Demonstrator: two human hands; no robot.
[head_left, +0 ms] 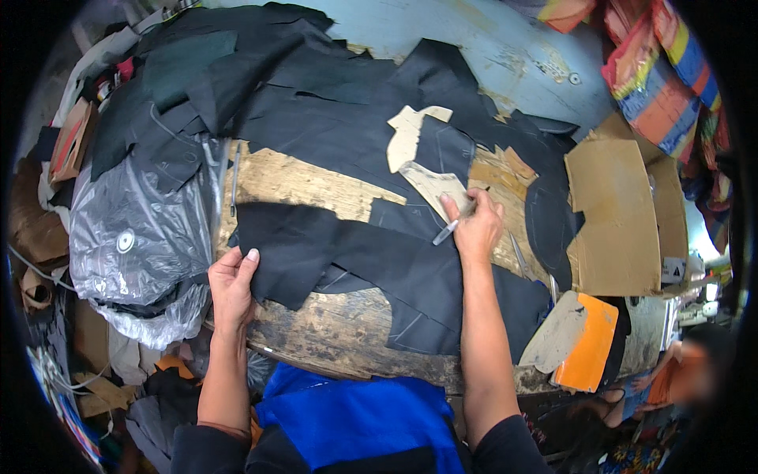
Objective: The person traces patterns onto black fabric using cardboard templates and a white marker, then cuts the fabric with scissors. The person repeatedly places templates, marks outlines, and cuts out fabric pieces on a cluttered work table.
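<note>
Black fabric pieces point(371, 261) lie spread over a worn wooden table point(332, 332). My left hand point(231, 284) presses flat on the near left edge of one black piece, fingers apart. My right hand point(476, 225) grips a thin white marking stick point(448, 230) and rests on a beige paper pattern point(433, 188) laid on the cloth. A second beige pattern piece point(408, 134) lies just beyond it on more black fabric.
A clear plastic bag point(134, 237) of dark cloth sits at the left. Cardboard sheets point(612, 217) and an orange piece point(591, 340) lie at the right, with scissors point(521, 257) near my right wrist. A blue cloth point(355, 415) hangs at the near edge. Another person sits at the lower right.
</note>
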